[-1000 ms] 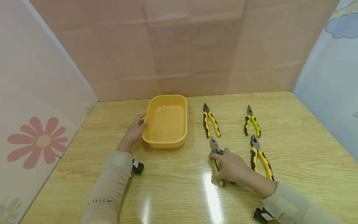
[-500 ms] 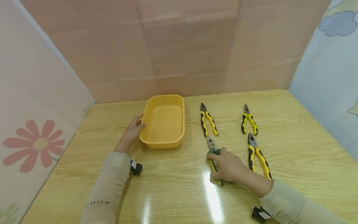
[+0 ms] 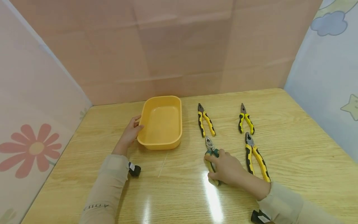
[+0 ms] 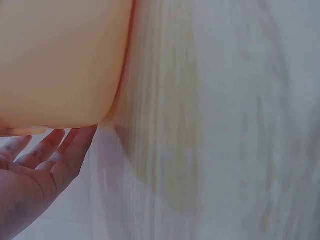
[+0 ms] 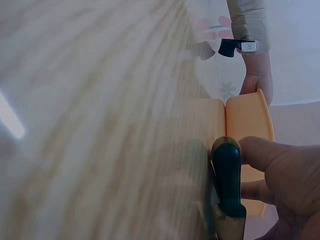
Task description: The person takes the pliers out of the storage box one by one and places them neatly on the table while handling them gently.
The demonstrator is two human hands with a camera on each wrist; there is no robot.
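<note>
A yellow plastic basin (image 3: 160,124) stands toward the back left of the wooden table. My left hand (image 3: 130,133) holds its left side, the thumb at the rim and the other fingers against the outside; in the left wrist view these fingertips touch the basin wall (image 4: 60,65). Right of the basin, my right hand (image 3: 230,169) grips green-and-yellow-handled pliers (image 3: 210,145) between thumb and fingers. Their metal nose points away from me, and the hand partly covers the handles. Close up in the right wrist view, one green handle (image 5: 228,175) sits low over the tabletop, against the fingers.
Black-and-yellow pliers (image 3: 200,119) lie just beyond the gripped pair. Smaller needle-nose pliers (image 3: 241,123) lie at the back right, with larger pliers (image 3: 248,155) nearer, beside my right wrist. A pinkish back wall (image 3: 179,49) and patterned side walls bound the table.
The head view has turned slightly, so the whole scene sits a little further left. Both hands keep their places on the basin and on the green-and-yellow pliers.
</note>
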